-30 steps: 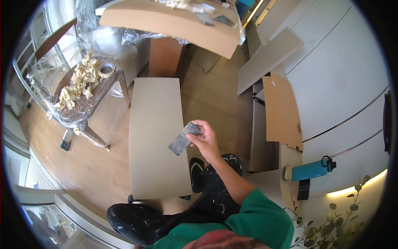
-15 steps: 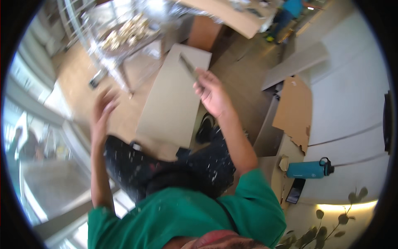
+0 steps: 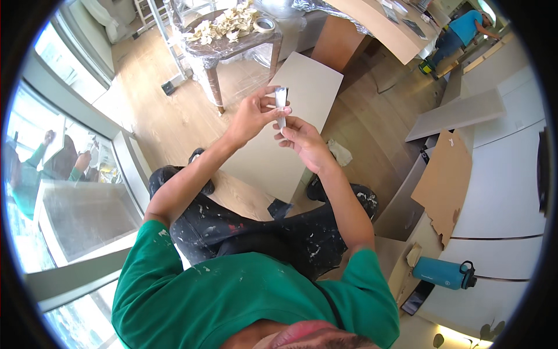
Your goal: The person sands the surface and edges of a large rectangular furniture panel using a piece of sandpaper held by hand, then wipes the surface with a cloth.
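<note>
Both my hands meet over a pale flat board [image 3: 317, 78] that lies on the floor ahead of my legs. Between them stands a slim, silvery putty knife [image 3: 281, 100], broad at the far end and tapering towards me. My left hand [image 3: 254, 118] grips it from the left, its thumb and fingers around the blade. At the near, narrow end, my right hand [image 3: 305, 142] pinches it between thumb and fingers. The handle is mostly hidden by my fingers.
A plastic-wrapped stool [image 3: 212, 52] bears crumpled masking tape [image 3: 224, 26] and a tape roll [image 3: 264, 24]. Torn cardboard [image 3: 444, 180], a teal bottle [image 3: 439, 272] and a phone [image 3: 417, 298] lie at right. Far right, a co-worker [image 3: 462, 32] bends over. A window [image 3: 81, 192] stands left.
My left hand has come in from the left and taken hold of the putty knife, which was in my right hand alone. The knife now points more upright, and the view has shifted.
</note>
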Tool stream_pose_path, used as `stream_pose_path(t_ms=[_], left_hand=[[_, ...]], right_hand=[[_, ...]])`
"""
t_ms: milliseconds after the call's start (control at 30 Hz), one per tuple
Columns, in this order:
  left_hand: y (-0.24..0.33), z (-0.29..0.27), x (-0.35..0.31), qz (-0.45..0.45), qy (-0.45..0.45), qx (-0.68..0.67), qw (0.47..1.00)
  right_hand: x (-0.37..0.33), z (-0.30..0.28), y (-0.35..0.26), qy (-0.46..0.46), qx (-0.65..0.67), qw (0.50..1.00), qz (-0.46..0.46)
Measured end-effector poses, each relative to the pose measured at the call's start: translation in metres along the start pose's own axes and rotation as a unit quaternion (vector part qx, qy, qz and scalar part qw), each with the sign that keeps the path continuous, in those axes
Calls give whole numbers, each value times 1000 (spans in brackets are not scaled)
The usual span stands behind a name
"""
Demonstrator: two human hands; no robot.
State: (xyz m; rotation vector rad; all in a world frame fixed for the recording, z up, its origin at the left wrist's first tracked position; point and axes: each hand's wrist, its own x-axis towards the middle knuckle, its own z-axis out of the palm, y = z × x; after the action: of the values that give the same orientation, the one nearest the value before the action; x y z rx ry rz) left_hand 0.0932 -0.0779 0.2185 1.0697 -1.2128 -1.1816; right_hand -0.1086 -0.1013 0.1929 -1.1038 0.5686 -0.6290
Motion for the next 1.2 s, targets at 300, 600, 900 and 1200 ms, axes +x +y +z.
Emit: stream_pose_path(t_ms=[300, 600, 900, 1200], left_hand=[[0, -14, -4, -76, -61, -173, 980], [-20, -21, -13, -78, -80, -173, 979], [-30, -21, -13, -52, -101, -220, 969], [-29, -21, -13, -129, -14, -331, 935]], right_hand=[[3, -7, 3, 7, 100, 994, 37], [5, 9, 9, 36, 14, 998, 41], [6, 0, 15, -1, 57, 998, 13], [-1, 4, 8, 121, 102, 987, -23]])
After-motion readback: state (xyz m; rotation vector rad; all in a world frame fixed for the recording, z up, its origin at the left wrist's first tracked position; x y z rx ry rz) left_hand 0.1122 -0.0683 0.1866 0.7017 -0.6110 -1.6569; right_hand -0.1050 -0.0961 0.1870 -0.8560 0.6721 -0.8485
